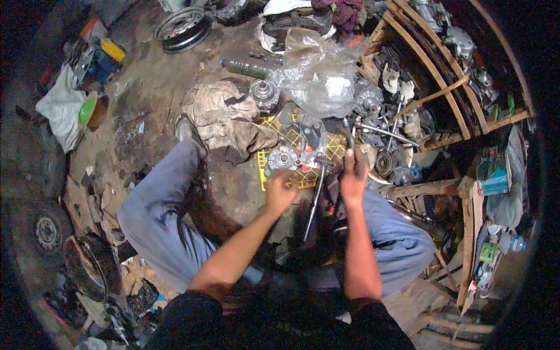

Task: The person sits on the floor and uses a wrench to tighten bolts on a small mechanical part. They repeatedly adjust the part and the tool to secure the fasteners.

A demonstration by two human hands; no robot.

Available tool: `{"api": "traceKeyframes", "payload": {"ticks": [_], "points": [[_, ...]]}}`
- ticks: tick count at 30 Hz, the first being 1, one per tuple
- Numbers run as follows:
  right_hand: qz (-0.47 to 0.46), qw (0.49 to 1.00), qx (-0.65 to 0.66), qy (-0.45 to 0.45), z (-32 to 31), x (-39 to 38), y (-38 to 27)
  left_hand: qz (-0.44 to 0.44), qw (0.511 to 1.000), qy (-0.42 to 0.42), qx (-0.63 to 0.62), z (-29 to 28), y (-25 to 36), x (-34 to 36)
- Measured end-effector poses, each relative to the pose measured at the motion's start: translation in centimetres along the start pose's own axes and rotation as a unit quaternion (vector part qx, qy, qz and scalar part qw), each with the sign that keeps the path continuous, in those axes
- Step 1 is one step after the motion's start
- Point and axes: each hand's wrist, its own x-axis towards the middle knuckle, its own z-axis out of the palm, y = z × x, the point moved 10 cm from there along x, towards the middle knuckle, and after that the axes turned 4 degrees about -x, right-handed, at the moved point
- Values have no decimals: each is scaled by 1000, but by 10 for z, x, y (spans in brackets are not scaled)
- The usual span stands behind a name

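Observation:
My left hand [282,191] is curled and blurred by motion, just below a round, finned metal part [283,157]. Whether its fingers hold anything is not clear. My right hand [353,178] is closed at the right side of a yellow plastic crate [262,170], against something dark and long [348,135] whose kind I cannot make out. Between the hands a chrome bar-shaped tool [315,201] leans, its top end on the crate. The metal part rests on the crate, and a small clear plastic bag [315,139] lies behind it.
Behind the crate lie another round metal part [264,93], a beige cloth [224,116], bubble wrap [318,76] and a plastic bottle [248,68]. Metal parts and tools [388,131] crowd the right, beside a wooden frame [466,233]. A wheel rim [182,29] stands far left.

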Motion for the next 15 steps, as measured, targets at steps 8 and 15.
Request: {"api": "traceKeyframes", "payload": {"ticks": [8,15], "points": [[-191,885,-309,-290,57,36,-61,3,988,-45,149,21,-22,40],[-167,741,-470,-449,106,41,7,-17,995,22,101,39,-63,35]]}}
